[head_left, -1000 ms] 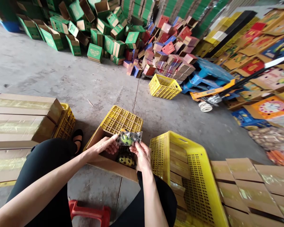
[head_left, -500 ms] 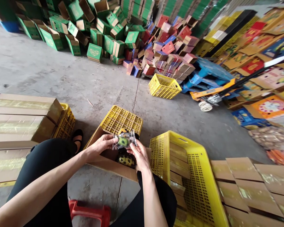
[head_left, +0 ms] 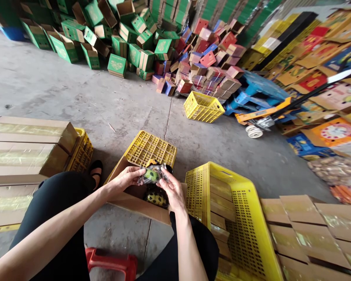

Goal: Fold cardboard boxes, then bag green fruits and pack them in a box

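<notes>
A small clear plastic bag (head_left: 151, 175) with a green and black toy inside is held between both hands above an open cardboard box (head_left: 134, 203). My left hand (head_left: 128, 179) pinches the bag's left end. My right hand (head_left: 172, 192) grips its right side, fingers curled over the plastic. More yellow and black toys (head_left: 155, 198) lie in the box under the bag. The box leans on an upturned yellow crate (head_left: 150, 148).
A large yellow crate (head_left: 236, 218) holding cardboard stands at my right, with taped cartons (head_left: 307, 234) beyond it. More taped cartons (head_left: 23, 152) lie on a yellow crate at the left. A red stool (head_left: 111, 264) is under me. Piled green and red boxes (head_left: 152, 47) and a pallet jack (head_left: 260, 113) lie ahead.
The bag has come down and been gathered in: it was stretched flat between my fingers, now my right hand closes over its right end and the plastic is crumpled round the toy.
</notes>
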A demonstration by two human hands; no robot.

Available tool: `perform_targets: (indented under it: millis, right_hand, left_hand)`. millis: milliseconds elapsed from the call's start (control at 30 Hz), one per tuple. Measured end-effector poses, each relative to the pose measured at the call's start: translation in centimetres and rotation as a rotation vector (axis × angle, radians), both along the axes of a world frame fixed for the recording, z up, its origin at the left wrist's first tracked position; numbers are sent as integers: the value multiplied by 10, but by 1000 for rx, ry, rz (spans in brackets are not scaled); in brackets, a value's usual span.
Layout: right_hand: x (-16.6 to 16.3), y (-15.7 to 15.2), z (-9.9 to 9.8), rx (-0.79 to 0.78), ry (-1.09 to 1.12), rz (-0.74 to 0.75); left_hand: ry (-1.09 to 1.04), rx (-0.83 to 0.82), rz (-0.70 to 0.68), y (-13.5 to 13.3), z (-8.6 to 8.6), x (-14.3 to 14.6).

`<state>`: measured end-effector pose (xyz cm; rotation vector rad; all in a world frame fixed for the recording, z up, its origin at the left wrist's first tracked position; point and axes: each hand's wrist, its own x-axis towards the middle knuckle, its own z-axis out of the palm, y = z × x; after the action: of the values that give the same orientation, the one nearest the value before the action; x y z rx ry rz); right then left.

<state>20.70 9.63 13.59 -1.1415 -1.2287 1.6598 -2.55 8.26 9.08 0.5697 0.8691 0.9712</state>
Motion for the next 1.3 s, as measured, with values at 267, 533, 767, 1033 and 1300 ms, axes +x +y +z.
perform_targets:
  millis: [267, 533, 767, 1033, 1300]
  right_hand:
    - [3, 3, -14, -26, -20, -120]
    - [6, 4, -20, -12, 0, -150]
    - [5, 4, -17, -39, 78, -180]
    - [7, 6, -18, -124, 137, -209]
    - [4, 6, -11, -166, 188, -109]
  left_hand:
    - [5, -12, 3, -1, 0, 3]
    - [-10, 7, -30, -3, 4, 5]
    - [-63, -38, 26, 2, 10, 5]
    - [-10, 273, 5, -5, 24, 3]
    - [184, 254, 43, -3, 16, 2]
